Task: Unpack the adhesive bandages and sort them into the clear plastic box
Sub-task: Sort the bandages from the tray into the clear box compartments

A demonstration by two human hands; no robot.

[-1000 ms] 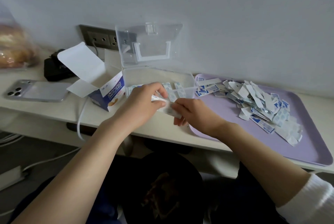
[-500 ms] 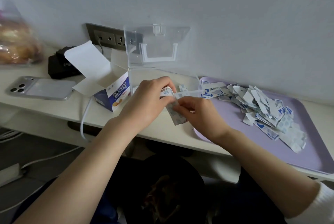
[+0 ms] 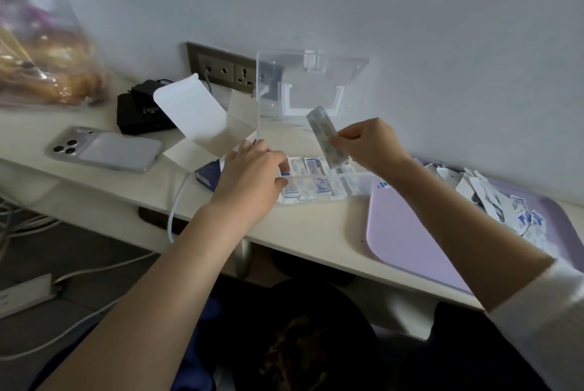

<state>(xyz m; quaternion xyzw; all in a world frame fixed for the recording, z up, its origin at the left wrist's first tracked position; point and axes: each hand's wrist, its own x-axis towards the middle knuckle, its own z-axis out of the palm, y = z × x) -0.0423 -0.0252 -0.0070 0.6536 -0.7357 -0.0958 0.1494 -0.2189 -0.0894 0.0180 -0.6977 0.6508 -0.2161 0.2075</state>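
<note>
From the head view: held a wrapped adhesive bandage (image 3: 325,138) in the right hand (image 3: 366,147), pinched between thumb and fingertips along its lower half, tilted with the top end leaning left, in the air just above the back of the clear plastic box (image 3: 350,190). Had the left hand (image 3: 252,179) low at the box's left front, fingers curled over the near side and the leftmost compartment; could not tell whether gripping a bandage, the box or nothing. Saw the box on the desk (image 3: 316,226) with its lid (image 3: 316,84) standing open behind it, more wrapped bandages (image 3: 313,166) already lying flat in its compartments, an opened cardboard carton (image 3: 205,125) just to its left and a lilac tray (image 3: 410,232) just beside its right end, with a heap of loose blue-and-white paper pieces (image 3: 493,198) on the tray's far side. Judged the bandage nearly weightless, thin and floppy, its paper wrapper slick enough to slide out of a loose pinch and easy to crease or tear; thought it best taken lightly by the long edges near the middle, then laid flat and lengthwise into a compartment rather than dropped on end
</note>
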